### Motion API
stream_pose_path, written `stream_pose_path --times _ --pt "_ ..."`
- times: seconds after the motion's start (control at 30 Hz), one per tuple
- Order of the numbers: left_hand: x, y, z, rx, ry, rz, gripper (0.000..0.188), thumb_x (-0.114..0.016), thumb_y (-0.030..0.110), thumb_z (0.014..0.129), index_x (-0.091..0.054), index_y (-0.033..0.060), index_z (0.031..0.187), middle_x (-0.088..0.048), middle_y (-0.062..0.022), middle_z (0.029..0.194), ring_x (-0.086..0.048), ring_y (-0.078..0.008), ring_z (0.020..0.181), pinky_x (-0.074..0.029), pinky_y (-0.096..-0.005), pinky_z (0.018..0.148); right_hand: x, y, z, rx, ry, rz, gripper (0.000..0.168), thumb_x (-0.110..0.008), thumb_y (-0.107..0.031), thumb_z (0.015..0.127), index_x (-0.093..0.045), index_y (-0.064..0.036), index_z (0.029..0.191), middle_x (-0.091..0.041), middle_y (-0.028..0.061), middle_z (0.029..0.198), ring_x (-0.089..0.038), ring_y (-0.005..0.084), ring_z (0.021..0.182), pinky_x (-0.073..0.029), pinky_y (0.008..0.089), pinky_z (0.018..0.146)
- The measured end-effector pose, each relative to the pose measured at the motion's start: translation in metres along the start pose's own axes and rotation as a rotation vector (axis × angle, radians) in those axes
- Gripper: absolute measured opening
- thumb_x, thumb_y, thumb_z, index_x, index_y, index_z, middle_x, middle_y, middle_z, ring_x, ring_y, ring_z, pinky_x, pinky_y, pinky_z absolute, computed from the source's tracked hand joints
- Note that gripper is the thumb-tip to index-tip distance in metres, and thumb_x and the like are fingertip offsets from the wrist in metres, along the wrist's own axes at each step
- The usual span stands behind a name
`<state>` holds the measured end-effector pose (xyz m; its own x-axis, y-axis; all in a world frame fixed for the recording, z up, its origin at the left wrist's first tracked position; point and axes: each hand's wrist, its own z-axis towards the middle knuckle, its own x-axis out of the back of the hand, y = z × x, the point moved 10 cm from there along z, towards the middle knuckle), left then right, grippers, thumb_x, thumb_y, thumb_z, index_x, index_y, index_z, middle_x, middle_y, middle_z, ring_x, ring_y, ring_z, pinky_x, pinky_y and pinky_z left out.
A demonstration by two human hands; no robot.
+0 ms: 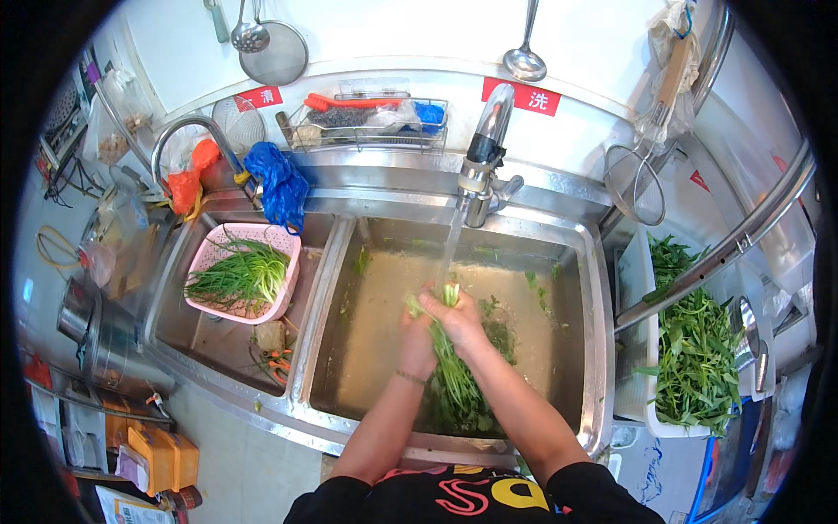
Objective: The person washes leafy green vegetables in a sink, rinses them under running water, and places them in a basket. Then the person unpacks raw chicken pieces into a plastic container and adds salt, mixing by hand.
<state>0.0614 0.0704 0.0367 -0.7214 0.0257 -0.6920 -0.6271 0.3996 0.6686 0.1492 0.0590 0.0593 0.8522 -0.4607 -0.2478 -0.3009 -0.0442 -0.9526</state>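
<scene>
Water runs from the metal faucet point(481, 167) into the large basin of a stainless steel sink point(327, 314), which holds cloudy water with bits of leaf. Under the stream, my right hand point(461, 318) is closed around the pale stem ends of a bunch of leafy greens point(455, 373). My left hand point(416, 327) is at the same stems, a pale stalk at its fingers; its fingertips are blurred. The leaves hang down between my forearms into the water. More loose herbs point(497, 327) float to the right of the bunch.
In the left basin stand a pink basket point(294, 275) of green onions point(242, 272) and orange-handled scissors point(280, 367). A white crate point(645, 393) of leafy greens point(697, 354) is at the right, below a slanting metal pipe point(713, 262). Behind the sink hangs a wire rack point(366, 141).
</scene>
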Motion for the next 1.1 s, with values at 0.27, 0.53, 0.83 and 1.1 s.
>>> stream_pose_path --times 0.27,0.53,0.83,1.1 --pt "-0.003 -0.001 -0.002 0.074 0.041 -0.029 0.023 -0.058 0.01 0.085 -0.056 0.0012 0.106 -0.059 -0.0086 0.098 -0.058 -0.0174 0.085 -0.049 -0.0306 0.071 0.018 0.017 0.003 -0.276 0.1 0.319 0.026 -0.069 -0.023 0.079 -0.063 0.001 0.087 -0.063 0.0128 0.087 -0.059 0.0159 0.079 -0.047 0.0292 0.069" --pt "0.014 -0.011 0.004 0.081 0.084 -0.024 0.028 -0.059 0.017 0.087 -0.053 0.0027 0.11 -0.059 -0.0089 0.1 -0.059 -0.0169 0.086 -0.048 -0.0301 0.072 0.011 0.005 0.002 -0.125 -0.022 0.323 0.016 -0.065 -0.014 0.081 -0.06 -0.002 0.091 -0.063 0.0077 0.083 -0.059 0.0142 0.072 -0.048 0.0263 0.064" --pt "0.003 0.001 -0.006 0.072 0.123 0.024 0.027 -0.059 0.01 0.083 -0.054 0.0027 0.108 -0.06 -0.0076 0.096 -0.059 -0.016 0.083 -0.048 -0.0293 0.07 0.012 0.0 0.005 -0.023 -0.035 0.125 0.012 -0.064 -0.011 0.081 -0.061 -0.002 0.088 -0.064 0.0067 0.08 -0.059 0.0135 0.069 -0.048 0.026 0.064" --pt "0.015 -0.011 0.013 0.086 0.052 -0.131 0.022 -0.055 0.018 0.087 -0.058 0.0025 0.102 -0.06 -0.007 0.096 -0.06 -0.0169 0.084 -0.049 -0.0307 0.073 0.002 -0.005 -0.003 -0.125 -0.132 0.239 0.025 -0.066 -0.008 0.077 -0.059 0.0 0.1 -0.063 0.0069 0.09 -0.059 0.0137 0.08 -0.048 0.0263 0.071"
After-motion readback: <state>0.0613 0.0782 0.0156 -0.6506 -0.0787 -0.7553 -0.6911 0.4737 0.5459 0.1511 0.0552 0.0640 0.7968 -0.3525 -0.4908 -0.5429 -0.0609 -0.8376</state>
